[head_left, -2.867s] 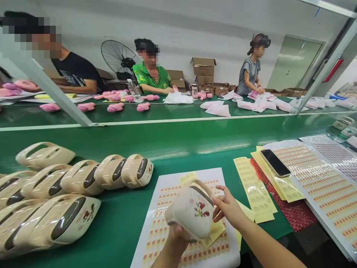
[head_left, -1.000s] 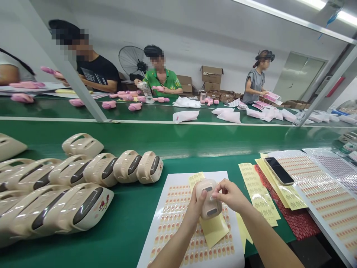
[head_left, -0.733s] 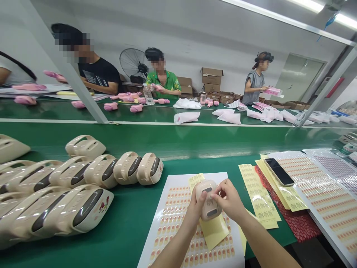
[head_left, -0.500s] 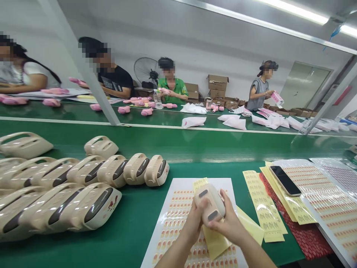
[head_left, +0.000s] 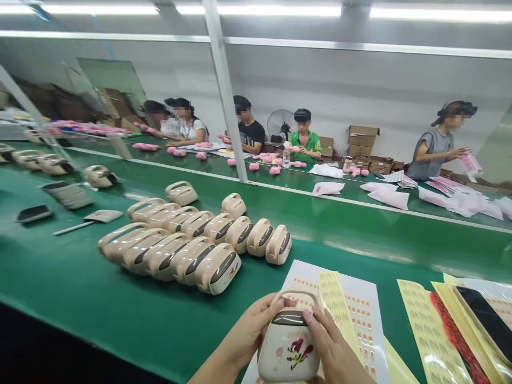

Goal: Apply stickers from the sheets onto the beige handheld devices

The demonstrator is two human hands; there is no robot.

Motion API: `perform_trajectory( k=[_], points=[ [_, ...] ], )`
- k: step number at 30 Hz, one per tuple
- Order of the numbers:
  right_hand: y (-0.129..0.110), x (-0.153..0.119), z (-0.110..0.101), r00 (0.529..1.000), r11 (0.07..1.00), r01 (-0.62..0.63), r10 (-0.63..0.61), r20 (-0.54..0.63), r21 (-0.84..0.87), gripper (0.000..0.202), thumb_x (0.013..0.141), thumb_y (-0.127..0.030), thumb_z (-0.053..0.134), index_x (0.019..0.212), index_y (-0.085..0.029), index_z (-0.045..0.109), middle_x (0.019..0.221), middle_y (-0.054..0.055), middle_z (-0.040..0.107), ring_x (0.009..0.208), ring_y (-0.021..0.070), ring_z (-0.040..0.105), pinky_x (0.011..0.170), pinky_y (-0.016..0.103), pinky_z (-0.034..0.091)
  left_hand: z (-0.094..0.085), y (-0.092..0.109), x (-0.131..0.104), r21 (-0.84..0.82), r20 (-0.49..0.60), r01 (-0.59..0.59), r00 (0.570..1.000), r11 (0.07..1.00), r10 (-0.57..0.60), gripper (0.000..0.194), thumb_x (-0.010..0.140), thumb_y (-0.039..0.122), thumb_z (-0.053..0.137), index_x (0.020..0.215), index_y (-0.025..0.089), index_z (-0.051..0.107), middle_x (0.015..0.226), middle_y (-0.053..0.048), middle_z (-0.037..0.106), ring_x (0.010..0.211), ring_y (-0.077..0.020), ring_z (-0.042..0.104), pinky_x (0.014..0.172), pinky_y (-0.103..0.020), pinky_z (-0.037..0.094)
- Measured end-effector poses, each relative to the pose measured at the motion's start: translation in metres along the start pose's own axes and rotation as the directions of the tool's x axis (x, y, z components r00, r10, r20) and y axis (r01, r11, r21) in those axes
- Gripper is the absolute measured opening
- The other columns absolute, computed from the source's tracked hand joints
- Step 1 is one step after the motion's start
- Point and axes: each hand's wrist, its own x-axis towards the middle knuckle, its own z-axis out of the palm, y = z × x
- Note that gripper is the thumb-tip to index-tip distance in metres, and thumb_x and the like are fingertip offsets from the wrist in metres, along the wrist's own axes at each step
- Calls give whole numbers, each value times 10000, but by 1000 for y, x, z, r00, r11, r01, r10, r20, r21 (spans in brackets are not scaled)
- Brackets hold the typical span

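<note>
Between both my hands is a cream plastic device (head_left: 290,344) with a carrying handle, a dark strip near the top and a red cartoon figure on its front. My left hand (head_left: 254,328) grips its left side, thumb by the handle. Around the right side wraps my right hand (head_left: 334,344), with fingertips on the dark strip. A white sheet of small orange stickers (head_left: 370,304) lies beneath, with a yellow sticker strip (head_left: 340,301) on top. Rows of matching cream devices (head_left: 220,272) stand to the left.
On the right lie more yellow sticker sheets (head_left: 432,330), red bubble wrap (head_left: 452,325) and a phone (head_left: 486,320). A metal post (head_left: 228,96) rises beyond the green bench (head_left: 160,325). Across the belt, several people handle pink items (head_left: 268,158) and white pouches (head_left: 388,198).
The device has been turned from its underside, with two dark pads, to show its printed front and handle. My view has swung left, bringing more of the bench into sight.
</note>
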Motion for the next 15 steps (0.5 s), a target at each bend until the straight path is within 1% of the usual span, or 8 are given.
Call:
perform_trajectory(
  k=[1, 2, 3, 5, 8, 10, 12, 15],
  points=[
    [1, 0, 2, 999, 999, -48, 48, -3, -6, 917, 744, -188, 577, 1421, -207, -41, 1379, 106, 393, 1260, 312, 354, 1004, 470, 356, -9, 2, -3, 72, -77, -62, 995, 995, 67, 250, 609, 368, 736, 749, 178, 653, 779, -35, 671, 750, -193, 594, 682, -280, 449],
    [3, -1, 3, 993, 993, -115, 115, -19, -11, 893, 759, -202, 560, 1422, -194, -38, 1396, 106, 366, 1270, 308, 338, 995, 454, 376, -19, 3, -5, 175, -146, -127, 977, 976, 154, 273, 583, 372, 748, 756, 185, 649, 777, -29, 661, 773, -206, 592, 687, -289, 456],
    [6, -3, 3, 981, 982, -189, 188, -42, -15, 860, 777, -203, 536, 1422, -194, -32, 1411, 99, 340, 1281, 300, 321, 990, 444, 387, -30, 4, -5, 289, -202, -182, 948, 940, 246, 289, 564, 384, 752, 749, 190, 645, 767, -26, 650, 783, -219, 592, 690, -302, 465],
    [11, -8, 4, 948, 951, -309, 307, -83, -17, 783, 811, -187, 476, 1422, -215, -11, 1430, 80, 306, 1297, 285, 293, 990, 443, 388, -53, 5, -1, 482, -284, -231, 871, 845, 401, 313, 548, 436, 736, 723, 195, 639, 792, -38, 636, 815, -248, 591, 714, -339, 477],
    [21, -16, 13, 913, 916, -401, 399, -87, -2, 704, 835, -177, 421, 1418, -242, 32, 1429, 72, 311, 1290, 276, 311, 975, 440, 405, -80, 6, 14, 610, -383, -231, 751, 758, 538, 356, 543, 518, 690, 695, 205, 621, 953, -71, 594, 971, -296, 544, 844, -395, 435],
    [28, -22, 23, 898, 900, -435, 434, -71, 4, 688, 838, -182, 416, 1415, -252, 47, 1418, 76, 331, 1274, 275, 342, 965, 437, 414, -91, 3, 25, 657, -432, -218, 675, 721, 598, 359, 557, 545, 657, 689, 215, 599, 1021, -75, 556, 1043, -311, 499, 919, -426, 381],
    [38, -29, 34, 889, 891, -454, 454, -57, 10, 704, 830, -182, 432, 1414, -255, 45, 1409, 80, 346, 1268, 272, 353, 967, 428, 412, -97, -1, 33, 708, -461, -192, 604, 680, 650, 349, 590, 550, 618, 698, 221, 574, 1034, -81, 535, 1046, -319, 491, 944, -466, 353],
    [55, -40, 47, 881, 882, -471, 472, -38, 23, 767, 810, -184, 479, 1418, -258, 18, 1387, 95, 379, 1265, 281, 356, 977, 428, 397, -99, -6, 33, 775, -462, -149, 530, 615, 711, 343, 615, 530, 593, 762, 223, 545, 1002, -90, 520, 1026, -331, 498, 925, -509, 372]
  ],
)
